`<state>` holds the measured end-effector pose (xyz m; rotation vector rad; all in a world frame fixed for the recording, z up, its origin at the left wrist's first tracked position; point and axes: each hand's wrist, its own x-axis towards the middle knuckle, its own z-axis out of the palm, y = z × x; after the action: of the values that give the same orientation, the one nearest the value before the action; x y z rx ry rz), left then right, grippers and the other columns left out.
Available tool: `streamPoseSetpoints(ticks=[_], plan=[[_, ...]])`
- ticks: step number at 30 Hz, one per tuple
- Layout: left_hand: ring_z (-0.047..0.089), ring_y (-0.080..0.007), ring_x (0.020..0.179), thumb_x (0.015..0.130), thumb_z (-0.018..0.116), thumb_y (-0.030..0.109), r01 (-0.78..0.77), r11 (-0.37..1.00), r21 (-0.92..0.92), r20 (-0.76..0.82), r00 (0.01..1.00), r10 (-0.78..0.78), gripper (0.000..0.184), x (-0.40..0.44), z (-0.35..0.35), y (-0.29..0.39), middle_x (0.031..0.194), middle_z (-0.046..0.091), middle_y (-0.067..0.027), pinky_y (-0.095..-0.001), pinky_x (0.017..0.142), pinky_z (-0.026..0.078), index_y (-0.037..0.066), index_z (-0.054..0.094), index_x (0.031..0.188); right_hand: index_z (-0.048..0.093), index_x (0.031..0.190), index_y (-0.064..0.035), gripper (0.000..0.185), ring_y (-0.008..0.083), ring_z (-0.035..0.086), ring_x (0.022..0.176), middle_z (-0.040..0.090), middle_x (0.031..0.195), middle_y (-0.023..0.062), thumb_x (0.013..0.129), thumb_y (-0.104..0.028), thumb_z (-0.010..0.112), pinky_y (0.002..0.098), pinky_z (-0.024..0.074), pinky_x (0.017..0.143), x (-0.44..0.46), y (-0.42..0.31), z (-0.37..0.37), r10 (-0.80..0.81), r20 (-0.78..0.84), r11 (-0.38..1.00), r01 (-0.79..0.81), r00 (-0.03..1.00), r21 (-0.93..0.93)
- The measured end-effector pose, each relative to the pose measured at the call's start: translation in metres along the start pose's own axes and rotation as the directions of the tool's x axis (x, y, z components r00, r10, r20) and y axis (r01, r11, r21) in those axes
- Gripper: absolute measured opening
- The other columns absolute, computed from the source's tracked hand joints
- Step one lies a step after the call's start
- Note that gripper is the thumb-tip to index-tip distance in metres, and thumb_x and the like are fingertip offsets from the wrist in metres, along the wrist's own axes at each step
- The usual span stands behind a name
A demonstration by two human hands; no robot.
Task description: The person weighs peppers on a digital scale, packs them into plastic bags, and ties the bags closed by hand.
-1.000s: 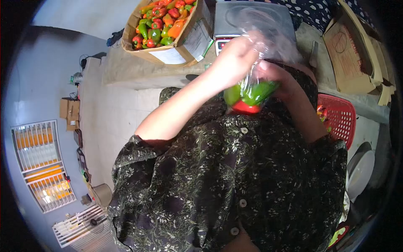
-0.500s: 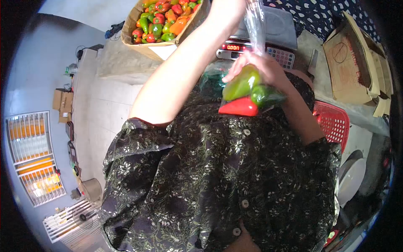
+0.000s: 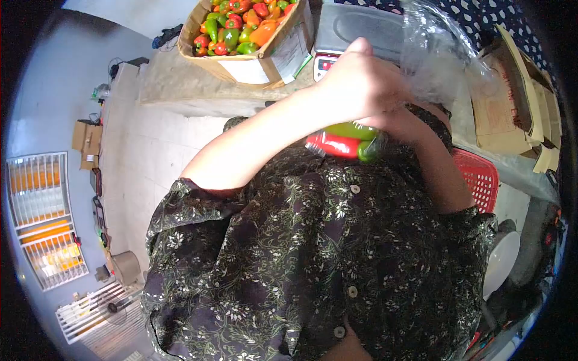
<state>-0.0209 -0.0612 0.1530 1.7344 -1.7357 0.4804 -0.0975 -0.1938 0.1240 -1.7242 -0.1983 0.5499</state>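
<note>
Just in front of my chest hangs a clear plastic bag (image 3: 442,57) with red and green peppers (image 3: 340,144) in its bottom. My left hand (image 3: 367,84) is closed on the bag's gathered upper part, thumb pointing up, and the loose end fans out to the right. Below it, my right hand (image 3: 402,123) is wrapped round the bag's neck above the peppers; the left hand covers most of its fingers. Behind my hands, a digital scale (image 3: 367,30) sits on the ledge, its display mostly covered.
An open cardboard box (image 3: 283,63) full of red, orange and green peppers stands on the ledge at upper left. A torn carton (image 3: 500,108) lies to the right. The red plastic basket (image 3: 478,177) is beside my right arm, with a white bowl (image 3: 503,262) below it.
My left hand has come down from the bag's raised top to beside my right hand. The stretched top now swings out to the right, and the peppers have turned slightly.
</note>
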Motion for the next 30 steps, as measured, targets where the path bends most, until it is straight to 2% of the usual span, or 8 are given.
streamPoseSetpoints(ticks=[2,9,12,15,16,21,27,30], plan=[[0.055,-0.0143,0.063,0.066,0.062,0.025,-0.034,0.997,0.069,0.058,0.998,0.030,0.011,0.009,-0.004,0.003,0.062,0.052,0.0045,-0.0369,0.071,0.032,0.020,0.062,0.075,0.041,0.132,0.0036,0.056,0.0186,0.043,0.123,0.044,0.136,0.0123,0.087,-0.025,0.059,0.0330,0.0337,0.105,-0.009,0.012,0.002,-0.002,-0.023,0.985,0.006,1.000,0.174],[0.056,-0.0149,0.064,0.069,0.066,0.020,-0.057,0.998,0.028,0.094,0.994,0.054,0.019,0.003,-0.003,-0.001,0.073,0.062,0.0056,-0.0337,0.067,0.032,0.019,0.066,0.089,0.036,0.135,-0.0002,0.055,0.0230,0.033,0.131,0.038,0.139,0.0178,0.092,-0.031,0.048,0.0358,0.0253,0.109,-0.017,-0.005,0.013,-0.121,-0.054,0.937,0.096,0.991,-0.336],[0.056,-0.0116,0.064,0.076,0.065,0.019,0.100,0.994,0.034,0.104,0.989,-0.103,0.016,0.000,-0.009,0.003,0.073,0.063,0.0043,-0.0288,0.070,0.037,0.014,0.066,0.092,0.042,0.129,-0.0016,0.046,0.0293,0.039,0.124,0.043,0.129,0.0217,0.092,-0.029,0.047,0.0401,0.0302,0.104,-0.017,0.014,0.011,-0.263,-0.184,0.686,0.049,0.947,-0.726],[0.056,-0.0078,0.071,0.085,0.062,0.022,0.734,0.515,-0.444,0.393,0.675,-0.624,0.022,-0.011,-0.025,0.001,0.080,0.063,0.0014,-0.0237,0.077,0.041,0.007,0.063,0.101,0.054,0.113,-0.0014,0.033,0.0398,0.052,0.107,0.053,0.112,0.0260,0.092,-0.025,0.047,0.0472,0.0399,0.093,-0.006,0.029,0.004,-0.560,-0.247,0.385,-0.016,0.791,-0.923],[0.055,-0.0075,0.084,0.089,0.059,0.023,0.641,0.264,-0.721,0.360,0.672,-0.647,0.028,-0.021,-0.027,0.002,0.090,0.062,-0.0021,-0.0230,0.083,0.043,0.003,0.058,0.109,0.055,0.111,-0.0017,0.032,0.0403,0.053,0.104,0.054,0.110,0.0253,0.092,-0.026,0.047,0.0475,0.0403,0.091,-0.005,0.028,-0.001,-0.590,-0.342,0.535,0.037,0.731,-0.844],[0.047,-0.0217,0.120,0.091,0.042,0.055,0.303,-0.351,-0.886,0.463,0.529,-0.711,0.063,-0.078,-0.009,0.017,0.131,0.049,-0.0105,-0.0399,0.097,0.041,0.009,0.038,0.134,0.058,0.106,-0.0021,0.030,0.0381,0.059,0.086,0.061,0.092,0.0201,0.092,-0.027,0.049,0.0437,0.0440,0.083,0.007,0.048,-0.027,-0.406,-0.663,0.906,0.182,0.629,-0.382],[0.056,-0.0143,0.102,0.089,0.062,0.032,0.555,-0.215,-0.803,0.529,0.499,-0.686,0.047,-0.073,-0.015,0.027,0.113,0.057,-0.0052,-0.0286,0.083,0.048,0.008,0.046,0.127,0.062,0.100,-0.0008,0.030,0.0307,0.060,0.088,0.063,0.093,0.0187,0.091,-0.026,0.048,0.0405,0.0443,0.082,0.028,0.043,-0.006,-0.297,-0.708,0.955,0.198,0.640,-0.221],[0.056,-0.0146,0.100,0.075,0.076,0.027,0.697,0.186,-0.693,0.407,0.591,-0.697,0.059,-0.061,-0.022,0.028,0.108,0.058,-0.0049,-0.0301,0.088,0.046,0.004,0.049,0.123,0.061,0.100,-0.0013,0.028,0.0323,0.060,0.091,0.062,0.096,0.0201,0.089,-0.023,0.049,0.0418,0.0445,0.083,0.030,0.060,-0.011,-0.306,-0.661,0.951,0.196,0.685,-0.238]])
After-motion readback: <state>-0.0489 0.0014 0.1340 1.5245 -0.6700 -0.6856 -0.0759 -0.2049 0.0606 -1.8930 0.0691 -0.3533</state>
